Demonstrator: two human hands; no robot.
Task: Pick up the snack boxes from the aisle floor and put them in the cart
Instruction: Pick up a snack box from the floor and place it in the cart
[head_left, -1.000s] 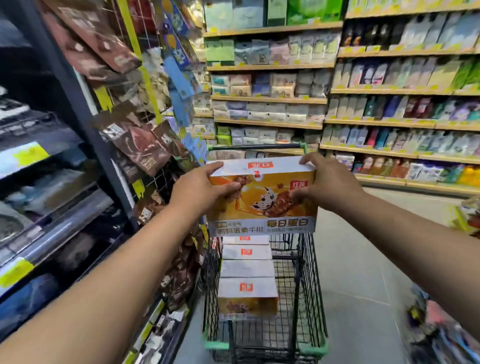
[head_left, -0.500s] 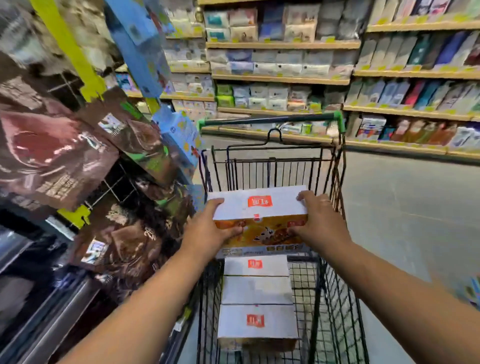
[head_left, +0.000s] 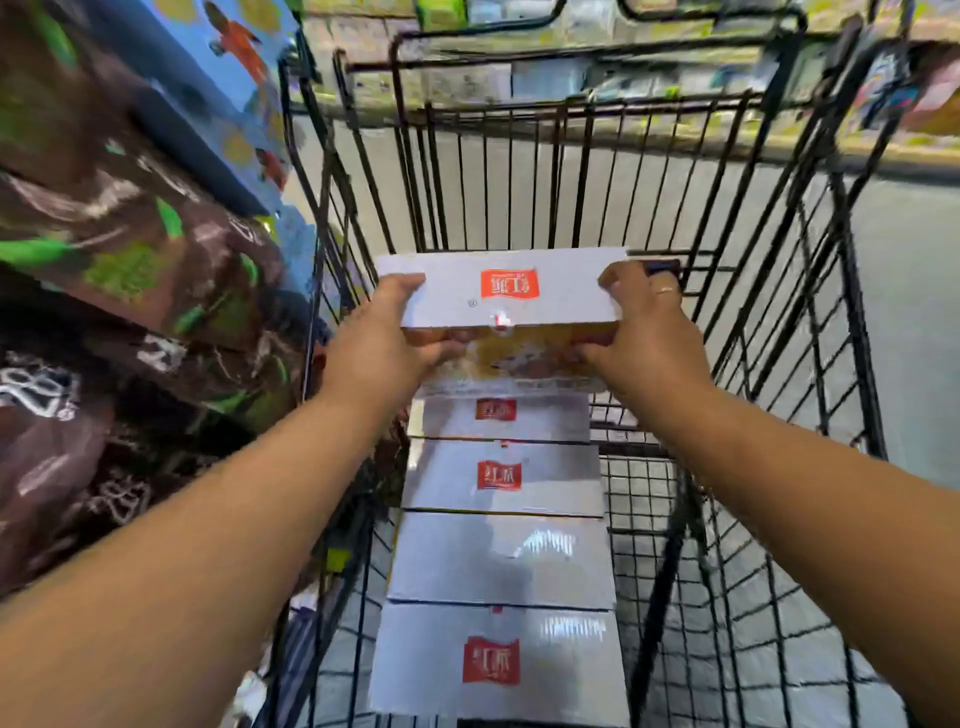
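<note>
Both hands hold one snack box (head_left: 519, 299), white on top with a red label and an orange printed front. My left hand (head_left: 384, 343) grips its left end and my right hand (head_left: 641, 332) grips its right end. The box is inside the black wire cart (head_left: 779, 322), at the far end of a row of several identical boxes (head_left: 501, 561) that stand along the cart's floor. Whether the held box rests on the cart floor is hidden by the hands and the box.
Brown snack bags (head_left: 114, 332) and a blue package (head_left: 208, 88) hang on a rack close against the cart's left side. Grey aisle floor (head_left: 909, 291) lies to the right. Stocked shelves (head_left: 571, 78) run across beyond the cart. The cart's right half holds no boxes.
The box has gone from chest height above the cart down into the basket at the far end of the row. My view has tipped down and moved closer to the cart.
</note>
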